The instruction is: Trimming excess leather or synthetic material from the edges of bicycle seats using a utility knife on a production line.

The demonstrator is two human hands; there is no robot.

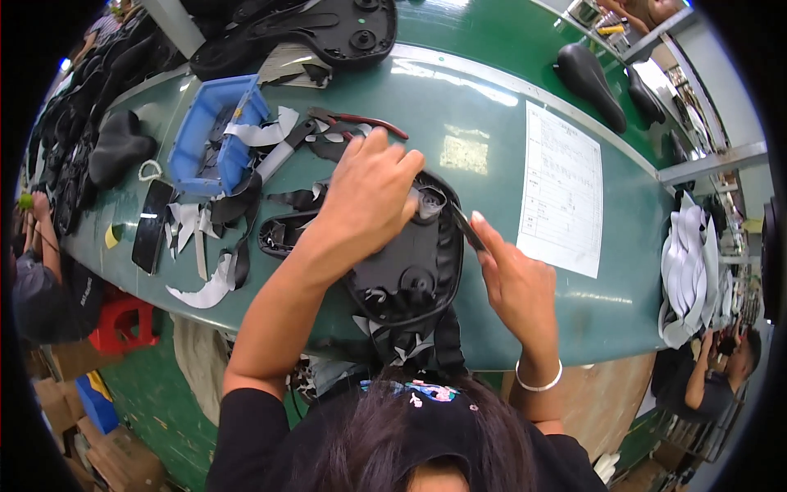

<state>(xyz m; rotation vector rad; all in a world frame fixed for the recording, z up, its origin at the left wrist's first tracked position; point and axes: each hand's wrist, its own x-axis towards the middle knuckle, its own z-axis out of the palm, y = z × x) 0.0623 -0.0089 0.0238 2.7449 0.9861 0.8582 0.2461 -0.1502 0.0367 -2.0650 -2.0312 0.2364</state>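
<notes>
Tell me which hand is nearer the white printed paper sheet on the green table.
Right. The right hand is just left of the white printed paper sheet; the left hand lies farther left, on the black saddle.

One blue bin (215, 131) sits on the green table (492, 123), with one printed paper sheet (564, 190). Two black saddles (589, 82) lie at the far right edge, one dark phone (152, 225) at the left. One red-handled tool (361, 121).

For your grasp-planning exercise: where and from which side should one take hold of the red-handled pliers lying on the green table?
Take the red-handled pliers by the two long handles, coming from above and the far right: they lie flat with that end free, while the head end sits among black scraps close to the left hand.
</notes>
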